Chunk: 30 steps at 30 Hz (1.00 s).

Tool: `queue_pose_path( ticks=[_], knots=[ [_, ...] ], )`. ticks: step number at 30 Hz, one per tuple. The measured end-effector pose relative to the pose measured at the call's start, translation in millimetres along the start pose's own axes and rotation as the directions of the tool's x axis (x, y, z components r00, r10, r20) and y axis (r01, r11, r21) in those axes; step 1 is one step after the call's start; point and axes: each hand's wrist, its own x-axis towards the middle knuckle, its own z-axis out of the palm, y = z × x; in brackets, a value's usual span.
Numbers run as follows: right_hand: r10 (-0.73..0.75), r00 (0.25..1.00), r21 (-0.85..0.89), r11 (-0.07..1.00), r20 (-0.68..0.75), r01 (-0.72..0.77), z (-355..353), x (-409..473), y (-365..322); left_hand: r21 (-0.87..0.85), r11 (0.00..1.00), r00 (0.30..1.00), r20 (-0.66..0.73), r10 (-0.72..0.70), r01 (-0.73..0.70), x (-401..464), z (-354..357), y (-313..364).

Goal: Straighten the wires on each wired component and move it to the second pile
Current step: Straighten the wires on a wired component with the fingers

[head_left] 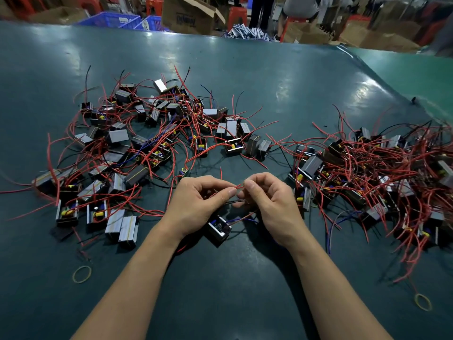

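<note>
Component lies on the tabletop between your wrists while your left hand and right hand each pinch its red wires. Right pile is already large, yet left pile looks about half undone.

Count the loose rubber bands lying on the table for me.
2: one rubber band near the left forearm, another rubber band at the near right edge. More may be hidden under the wire piles.

Cardboard box, upside-down print, not legible
</note>
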Motion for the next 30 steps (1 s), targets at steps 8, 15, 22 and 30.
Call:
queue_pose_path(
  ticks=[8,15,22,30],
  knots=[
    [-0.056,0.995,-0.115,0.992,-0.078,0.047,7.9,-3.9,0.5,0.037,0.999,0.998,-0.06,0.0,0.002,1.3,-0.2,0.1],
    [-0.067,0.996,-0.057,0.996,-0.065,0.063,5.3,-3.2,-1.1,0.014,1.0,1.0,-0.02,0.005,-0.005,0.4,-1.7,-1.5],
    [-0.1,0.992,-0.098,0.991,-0.074,0.093,7.1,-5.0,-0.5,0.048,0.999,0.999,-0.029,0.015,-0.014,1.7,0.1,-4.1],
    [-0.201,0.975,-0.291,0.942,-0.091,0.167,4.9,-8.7,-0.9,0.017,0.999,0.999,-0.013,0.045,-0.045,0.0,1.3,-0.4]
  ],
)
